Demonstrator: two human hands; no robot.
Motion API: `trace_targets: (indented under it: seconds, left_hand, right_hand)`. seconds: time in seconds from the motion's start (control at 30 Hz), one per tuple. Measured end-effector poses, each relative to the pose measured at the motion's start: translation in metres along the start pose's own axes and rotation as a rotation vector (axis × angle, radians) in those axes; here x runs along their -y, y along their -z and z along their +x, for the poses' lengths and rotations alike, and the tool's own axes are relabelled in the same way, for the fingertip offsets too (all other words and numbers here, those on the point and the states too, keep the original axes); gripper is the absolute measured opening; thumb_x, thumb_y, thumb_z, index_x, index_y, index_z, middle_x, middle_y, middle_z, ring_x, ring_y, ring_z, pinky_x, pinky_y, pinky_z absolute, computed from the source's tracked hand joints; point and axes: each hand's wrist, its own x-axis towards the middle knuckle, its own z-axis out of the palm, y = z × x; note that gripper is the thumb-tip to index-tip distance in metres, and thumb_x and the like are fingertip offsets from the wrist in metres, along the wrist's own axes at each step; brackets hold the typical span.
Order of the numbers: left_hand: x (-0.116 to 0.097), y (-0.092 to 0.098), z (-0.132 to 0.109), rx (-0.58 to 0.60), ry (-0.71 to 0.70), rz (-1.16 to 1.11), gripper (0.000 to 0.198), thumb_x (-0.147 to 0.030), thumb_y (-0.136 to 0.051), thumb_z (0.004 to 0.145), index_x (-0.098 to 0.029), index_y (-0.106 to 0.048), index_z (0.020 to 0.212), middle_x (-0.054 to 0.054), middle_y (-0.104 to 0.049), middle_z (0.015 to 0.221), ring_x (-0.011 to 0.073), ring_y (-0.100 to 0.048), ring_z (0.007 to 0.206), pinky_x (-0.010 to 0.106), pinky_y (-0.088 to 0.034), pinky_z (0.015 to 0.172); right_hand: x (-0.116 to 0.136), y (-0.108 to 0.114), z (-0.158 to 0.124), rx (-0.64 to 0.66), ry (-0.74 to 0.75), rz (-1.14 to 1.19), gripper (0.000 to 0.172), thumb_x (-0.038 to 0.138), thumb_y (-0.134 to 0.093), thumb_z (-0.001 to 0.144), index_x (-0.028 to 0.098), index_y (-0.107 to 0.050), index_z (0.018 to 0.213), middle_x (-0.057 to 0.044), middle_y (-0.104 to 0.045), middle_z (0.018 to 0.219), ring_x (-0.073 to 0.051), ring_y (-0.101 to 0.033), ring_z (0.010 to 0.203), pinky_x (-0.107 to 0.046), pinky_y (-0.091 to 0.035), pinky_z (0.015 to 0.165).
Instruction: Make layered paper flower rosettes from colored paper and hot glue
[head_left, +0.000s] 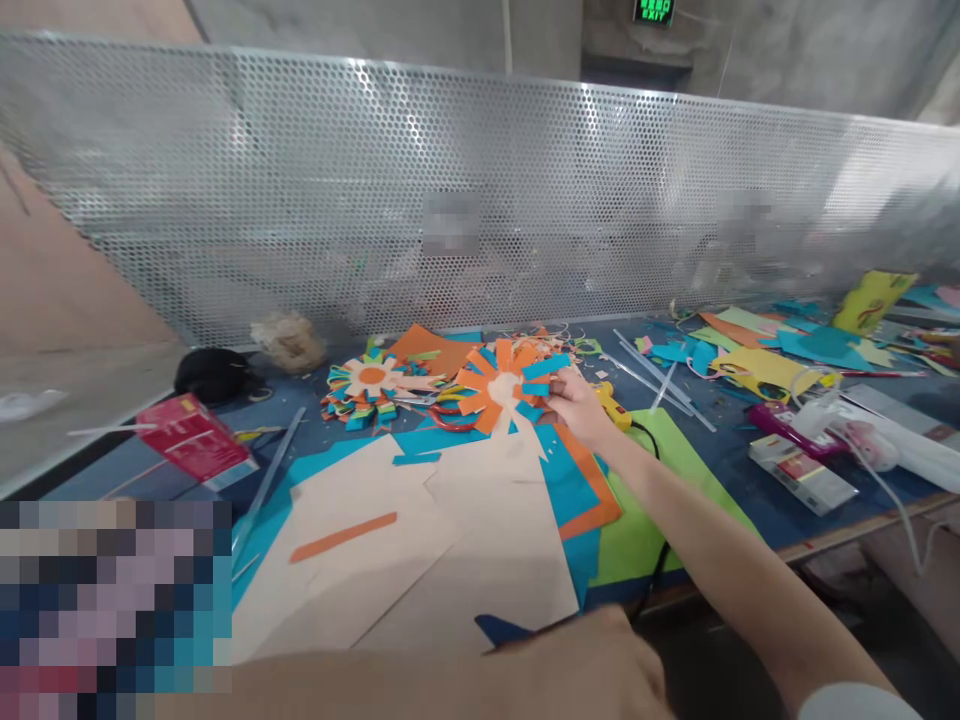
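Note:
A paper flower (480,385) with orange and blue strip petals and a pale centre is upright over the far edge of the cream paper. My right hand (577,405) pinches its blue petals at the right side. Across the bottom of the view reaches my left hand (600,660), curled into a fist with its fingertips hidden. A dark blue pointed piece (501,630) shows just beyond that hand; whether it is held I cannot tell. Cream paper sheets (480,530) lie on blue paper, with a loose orange strip (343,537) on top.
Another paper flower (371,377) lies to the left. Behind my right hand is a yellow tool (613,408) with a black cord. A red carton (196,440) stands left; a purple tool (799,432) lies right. A perforated metal panel (337,200) closes off the table's back.

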Motion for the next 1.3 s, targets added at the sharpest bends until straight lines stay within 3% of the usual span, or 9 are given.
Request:
trace_targets:
  seconds: [0.13, 0.3, 0.4, 0.47, 0.6, 0.8, 1.0, 1.1, 1.3]
  left_hand:
    - [0.006, 0.031, -0.001, 0.085, -0.022, -0.187, 0.022, -0.033, -0.048, 0.085, -0.021, -0.063, 0.075, 0.000, -0.065, 0.074, 0.0115, -0.059, 0.072, 0.022, -0.046, 0.068]
    - [-0.002, 0.062, -0.007, -0.074, 0.060, -0.333, 0.049, -0.022, -0.048, 0.081, -0.017, -0.036, 0.128, 0.010, -0.057, 0.117, 0.0203, -0.053, 0.107, 0.029, -0.043, 0.088]
    - [0.005, 0.074, -0.012, -0.149, 0.087, -0.421, 0.051, -0.011, -0.036, 0.084, -0.021, -0.022, 0.132, -0.001, -0.067, 0.082, 0.0109, -0.062, 0.076, 0.020, -0.048, 0.068]
    - [0.017, 0.080, -0.014, -0.337, 0.095, -0.475, 0.050, -0.008, -0.030, 0.085, -0.023, -0.018, 0.131, -0.004, -0.061, 0.066, 0.0091, -0.059, 0.062, 0.019, -0.048, 0.060]
    - [0.056, 0.083, -0.014, -0.833, 0.316, -0.286, 0.058, -0.022, -0.051, 0.075, -0.020, -0.020, 0.124, 0.012, -0.049, 0.112, 0.0237, -0.048, 0.109, 0.042, -0.042, 0.088]
    - [0.121, 0.080, -0.022, -1.312, 0.745, -0.192, 0.075, -0.037, -0.072, 0.055, -0.015, -0.033, 0.116, 0.017, -0.035, 0.126, 0.0308, -0.035, 0.121, 0.048, -0.031, 0.099]
    - [0.143, 0.077, -0.038, -1.018, 0.794, -1.131, 0.039, -0.035, -0.077, 0.052, -0.014, -0.060, 0.080, 0.005, -0.065, 0.077, 0.0163, -0.062, 0.068, 0.029, -0.052, 0.066]
    - [0.140, 0.072, -0.039, -1.091, 0.835, -1.299, 0.036, -0.030, -0.081, 0.045, -0.013, -0.061, 0.070, 0.001, -0.065, 0.067, 0.0134, -0.061, 0.061, 0.025, -0.051, 0.060]
    - [0.147, 0.059, -0.037, -1.261, 0.818, -1.374, 0.039, -0.030, -0.082, 0.044, -0.012, -0.062, 0.072, 0.001, -0.066, 0.067, 0.0123, -0.061, 0.059, 0.023, -0.051, 0.059]
  right_hand:
    - [0.000, -0.002, -0.001, -0.003, 0.006, -0.003, 0.020, 0.012, -0.048, 0.062, 0.023, -0.041, 0.077, 0.004, -0.062, 0.075, -0.013, -0.061, 0.064, -0.027, -0.054, 0.053]
    - [0.001, -0.003, -0.003, 0.017, 0.032, -0.016, 0.021, 0.013, -0.048, 0.063, 0.023, -0.044, 0.081, 0.003, -0.063, 0.078, -0.012, -0.060, 0.065, -0.024, -0.052, 0.052]
    - [0.000, -0.003, -0.003, -0.003, 0.060, -0.006, 0.019, 0.015, -0.051, 0.063, 0.023, -0.042, 0.077, 0.004, -0.061, 0.074, -0.013, -0.060, 0.067, -0.024, -0.051, 0.052]
    - [0.000, -0.004, -0.003, -0.019, 0.070, -0.008, 0.019, 0.016, -0.051, 0.063, 0.023, -0.043, 0.078, 0.004, -0.060, 0.073, -0.013, -0.060, 0.068, -0.025, -0.051, 0.055]
    - [0.003, -0.007, -0.005, -0.101, 0.087, -0.044, 0.022, 0.015, -0.049, 0.065, 0.023, -0.044, 0.084, 0.002, -0.062, 0.075, -0.015, -0.062, 0.071, -0.028, -0.053, 0.059]
    - [0.009, -0.007, -0.009, -0.090, 0.132, -0.096, 0.025, 0.012, -0.045, 0.064, 0.024, -0.047, 0.086, 0.003, -0.062, 0.074, -0.013, -0.061, 0.068, -0.025, -0.051, 0.057]
    - [-0.001, -0.005, -0.007, 0.038, 0.095, -0.143, 0.025, 0.016, -0.050, 0.068, 0.024, -0.045, 0.092, 0.002, -0.063, 0.080, -0.013, -0.061, 0.067, -0.024, -0.049, 0.054]
    - [0.001, 0.001, -0.006, 0.065, 0.144, -0.378, 0.024, 0.020, -0.046, 0.077, 0.024, -0.046, 0.100, -0.003, -0.063, 0.094, -0.015, -0.062, 0.082, -0.028, -0.051, 0.065]
    - [0.016, 0.031, -0.008, -0.408, -0.236, -1.553, 0.036, 0.032, -0.047, 0.082, 0.009, -0.051, 0.110, -0.024, -0.051, 0.118, -0.035, -0.044, 0.115, -0.049, -0.039, 0.087]
